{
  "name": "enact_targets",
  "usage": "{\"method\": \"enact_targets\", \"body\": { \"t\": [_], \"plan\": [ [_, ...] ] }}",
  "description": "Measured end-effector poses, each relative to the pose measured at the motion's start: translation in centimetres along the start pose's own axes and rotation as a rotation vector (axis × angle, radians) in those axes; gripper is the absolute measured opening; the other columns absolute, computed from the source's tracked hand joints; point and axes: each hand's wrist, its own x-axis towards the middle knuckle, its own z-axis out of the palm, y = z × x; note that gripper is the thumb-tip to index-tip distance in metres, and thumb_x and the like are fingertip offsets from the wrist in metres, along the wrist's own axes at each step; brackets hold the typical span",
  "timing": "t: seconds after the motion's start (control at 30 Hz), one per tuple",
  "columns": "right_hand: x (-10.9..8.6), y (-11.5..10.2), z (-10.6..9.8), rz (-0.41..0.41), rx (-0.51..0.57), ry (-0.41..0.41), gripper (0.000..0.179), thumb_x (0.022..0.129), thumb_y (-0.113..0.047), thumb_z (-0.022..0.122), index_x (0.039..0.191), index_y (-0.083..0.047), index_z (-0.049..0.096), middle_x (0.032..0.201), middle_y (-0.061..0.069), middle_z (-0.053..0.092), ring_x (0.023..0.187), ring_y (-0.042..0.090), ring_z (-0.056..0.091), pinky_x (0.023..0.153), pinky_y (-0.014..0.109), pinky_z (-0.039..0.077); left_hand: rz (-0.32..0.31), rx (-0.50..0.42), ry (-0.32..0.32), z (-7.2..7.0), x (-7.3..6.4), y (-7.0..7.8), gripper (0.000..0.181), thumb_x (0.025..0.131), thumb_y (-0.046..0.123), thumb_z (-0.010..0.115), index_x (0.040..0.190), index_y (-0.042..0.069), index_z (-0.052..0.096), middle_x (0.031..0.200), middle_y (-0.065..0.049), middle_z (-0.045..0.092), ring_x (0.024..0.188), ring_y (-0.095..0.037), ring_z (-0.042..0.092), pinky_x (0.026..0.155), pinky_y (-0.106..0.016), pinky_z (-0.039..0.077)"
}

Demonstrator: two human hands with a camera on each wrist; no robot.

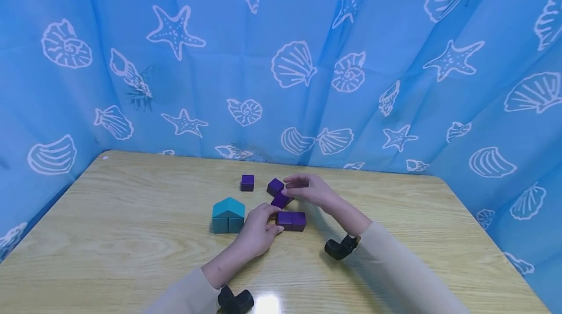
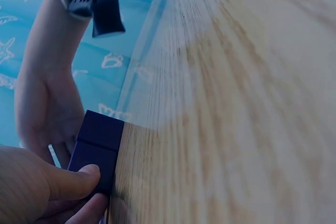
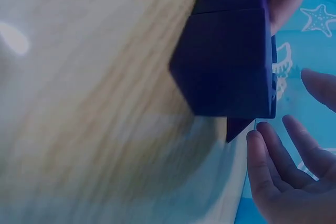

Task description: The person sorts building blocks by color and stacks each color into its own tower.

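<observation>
Two purple cubes (image 1: 291,221) sit side by side on the wooden table, faces together. My left hand (image 1: 258,232) grips the left end of this pair, and in the left wrist view its thumb lies on the face of a purple block (image 2: 94,156). Behind the pair lies a tilted purple block (image 1: 281,200) with another purple block (image 1: 275,186) at its far end. Over the tilted block's right side hovers my right hand (image 1: 311,190), fingers loosely bent. In the right wrist view, spread fingers (image 3: 262,161) show beside the purple pair (image 3: 226,66), with nothing between them.
Left of my left hand stands a small teal block house (image 1: 228,215), two blocks under a pointed roof. A single purple cube (image 1: 248,183) is farther back. A blue shell-print curtain (image 1: 263,70) hangs behind the wooden table (image 1: 145,216).
</observation>
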Motion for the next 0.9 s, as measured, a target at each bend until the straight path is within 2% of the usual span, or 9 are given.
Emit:
{"method": "enact_targets", "body": {
  "t": [0.1,0.23,0.47,0.63,0.9],
  "plan": [
    [0.7,-0.4,0.3,0.002,-0.011,-0.013,0.047,0.086,-0.022,0.070,0.127,-0.002,0.059,0.122,0.020,0.063,0.114,0.031,0.060,0.092,0.038,0.053,-0.017,0.000,-0.007,0.0,0.1,-0.1,0.034,0.088,0.005,0.066,0.120,-0.006,0.059,0.117,-0.018,0.060,0.113,-0.032,0.057,0.088,-0.040,0.054],
    [1.6,-0.8,0.6,0.011,-0.019,-0.039,0.051,0.086,-0.020,0.071,0.131,-0.002,0.056,0.125,0.022,0.061,0.117,0.033,0.058,0.091,0.038,0.054,-0.006,0.006,-0.005,-0.1,0.2,0.0,0.034,0.088,0.005,0.067,0.119,-0.006,0.059,0.117,-0.018,0.060,0.113,-0.032,0.057,0.089,-0.041,0.054],
    [2.5,-1.0,1.0,0.029,-0.041,-0.077,0.056,0.084,-0.018,0.073,0.135,-0.004,0.053,0.127,0.022,0.060,0.119,0.034,0.057,0.098,0.041,0.050,0.003,0.015,-0.006,0.0,0.1,-0.1,0.033,0.087,0.004,0.067,0.118,-0.007,0.060,0.117,-0.019,0.060,0.113,-0.033,0.057,0.090,-0.042,0.053],
    [2.7,-1.1,1.3,0.045,-0.071,-0.061,0.054,0.084,-0.015,0.073,0.134,-0.006,0.054,0.126,0.021,0.060,0.118,0.034,0.057,0.101,0.044,0.047,-0.001,0.010,-0.009,0.0,0.1,0.0,0.034,0.088,0.004,0.067,0.119,-0.008,0.059,0.118,-0.020,0.059,0.115,-0.034,0.056,0.090,-0.042,0.053],
    [3.3,-1.1,1.6,0.067,-0.107,-0.034,0.049,0.083,-0.013,0.073,0.129,-0.006,0.059,0.124,0.020,0.062,0.114,0.032,0.060,0.097,0.041,0.050,-0.008,0.010,-0.007,0.0,0.1,0.0,0.034,0.088,0.004,0.067,0.118,-0.007,0.059,0.118,-0.019,0.059,0.115,-0.033,0.056,0.089,-0.041,0.054]
  ]
}}
